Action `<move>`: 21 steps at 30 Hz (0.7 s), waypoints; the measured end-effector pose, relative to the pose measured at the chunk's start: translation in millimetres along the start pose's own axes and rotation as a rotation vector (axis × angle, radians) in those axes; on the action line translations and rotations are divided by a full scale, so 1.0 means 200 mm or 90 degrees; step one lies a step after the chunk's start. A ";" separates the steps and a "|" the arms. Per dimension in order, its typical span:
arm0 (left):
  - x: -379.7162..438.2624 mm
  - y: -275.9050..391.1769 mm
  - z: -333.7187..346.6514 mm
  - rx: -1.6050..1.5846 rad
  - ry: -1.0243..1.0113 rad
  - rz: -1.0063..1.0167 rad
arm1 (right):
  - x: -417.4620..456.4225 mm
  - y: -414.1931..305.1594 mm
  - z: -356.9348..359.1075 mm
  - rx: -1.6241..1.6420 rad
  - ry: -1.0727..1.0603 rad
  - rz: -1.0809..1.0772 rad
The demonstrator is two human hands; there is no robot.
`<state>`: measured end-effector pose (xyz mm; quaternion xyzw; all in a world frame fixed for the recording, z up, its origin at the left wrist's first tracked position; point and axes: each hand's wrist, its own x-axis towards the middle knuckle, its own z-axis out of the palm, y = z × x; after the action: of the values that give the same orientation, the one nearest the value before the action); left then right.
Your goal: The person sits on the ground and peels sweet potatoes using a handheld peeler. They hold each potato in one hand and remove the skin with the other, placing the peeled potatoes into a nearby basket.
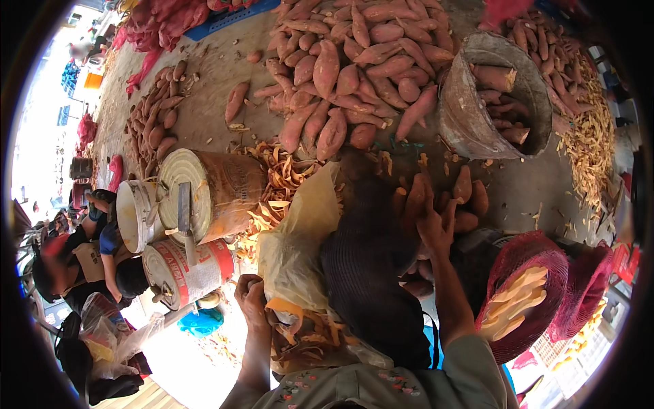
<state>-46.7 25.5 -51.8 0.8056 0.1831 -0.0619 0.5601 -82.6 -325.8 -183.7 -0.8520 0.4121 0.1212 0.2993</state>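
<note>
My right hand reaches forward with fingers apart over a small group of red-skinned sweet potatoes; its fingertips are close to them, and I cannot tell whether they touch. My left hand is curled by my left side; whether something is in its fist is unclear. Just right of it is an orange curved band, too unclear to name. Over my lap lie a translucent yellowish plastic sheet with peel scraps and a dark ribbed cloth.
A large sweet potato heap lies ahead, beside a worn bucket holding more. At left are a rusty drum with a cleaver on it, a white bucket and a seated person. A red mesh bag holds peeled pieces.
</note>
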 end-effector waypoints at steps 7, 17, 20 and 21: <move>0.01 -0.04 -0.02 0.044 -0.010 0.046 | -0.01 0.20 0.13 -0.174 0.190 -0.172; 0.01 0.08 0.02 -0.011 0.009 -0.074 | 0.40 0.40 0.30 0.011 -0.042 -0.076; 0.02 -0.02 -0.01 0.033 -0.012 0.007 | 0.26 0.28 0.21 0.027 -0.055 0.004; 0.02 -0.03 -0.01 0.031 -0.010 0.023 | 0.20 0.23 0.18 -0.015 -0.036 -0.001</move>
<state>-46.3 29.6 -57.7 0.8216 0.1628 -0.0627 0.5427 -92.2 -350.7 -248.7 -0.8520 0.4013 0.1498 0.3010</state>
